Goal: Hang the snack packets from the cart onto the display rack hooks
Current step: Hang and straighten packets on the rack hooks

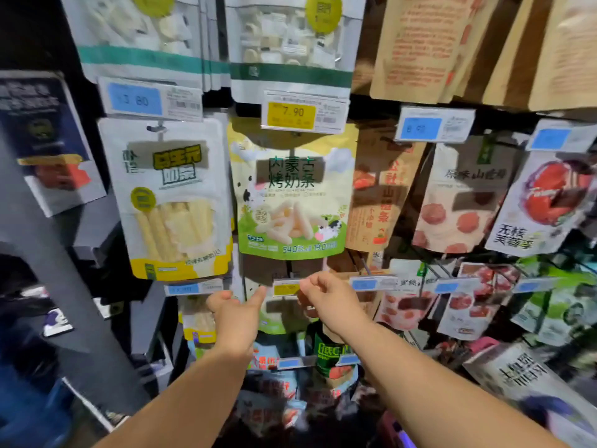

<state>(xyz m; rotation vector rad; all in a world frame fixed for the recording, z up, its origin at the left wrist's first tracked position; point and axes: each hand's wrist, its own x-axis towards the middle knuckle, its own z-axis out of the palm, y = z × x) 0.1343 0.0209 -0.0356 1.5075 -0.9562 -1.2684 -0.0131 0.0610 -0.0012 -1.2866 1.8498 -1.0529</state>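
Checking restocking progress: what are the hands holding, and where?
Right hand seems to pinch the right end of the yellow price tag; left hand, thumb out, holds nothing visible.

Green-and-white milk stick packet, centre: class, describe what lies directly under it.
Under the milk stick packet sits a yellow price tag, with the left hand and right hand at either side. A lower packet hangs beneath; tag and hands cover much of it, hiding its print.

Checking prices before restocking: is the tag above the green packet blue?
No, the tag above the green packet is yellow and reads 7.90.
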